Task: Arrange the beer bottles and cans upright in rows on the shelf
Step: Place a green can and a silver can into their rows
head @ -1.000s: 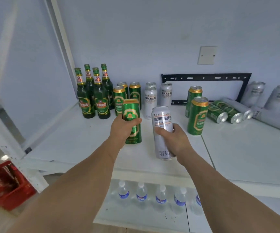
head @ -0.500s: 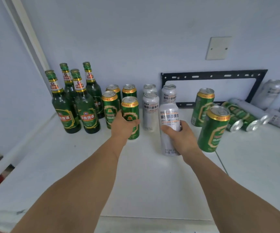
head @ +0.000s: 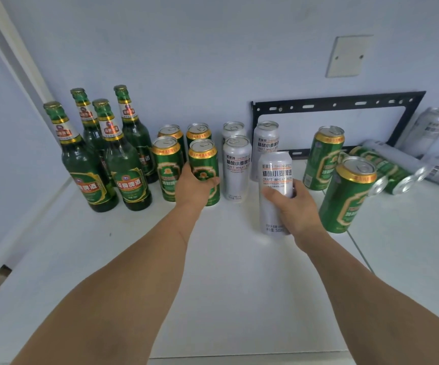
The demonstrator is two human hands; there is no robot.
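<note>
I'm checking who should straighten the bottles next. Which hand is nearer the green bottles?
Left. The left hand grips a green can one can over from the green bottles; the right hand holds a silver can farther right, beyond the silver row.

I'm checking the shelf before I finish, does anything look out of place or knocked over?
Yes. At the right rear, several green cans and silver cans lie on their sides instead of standing in rows. Two green cans stand apart from the grouped ones.
</note>
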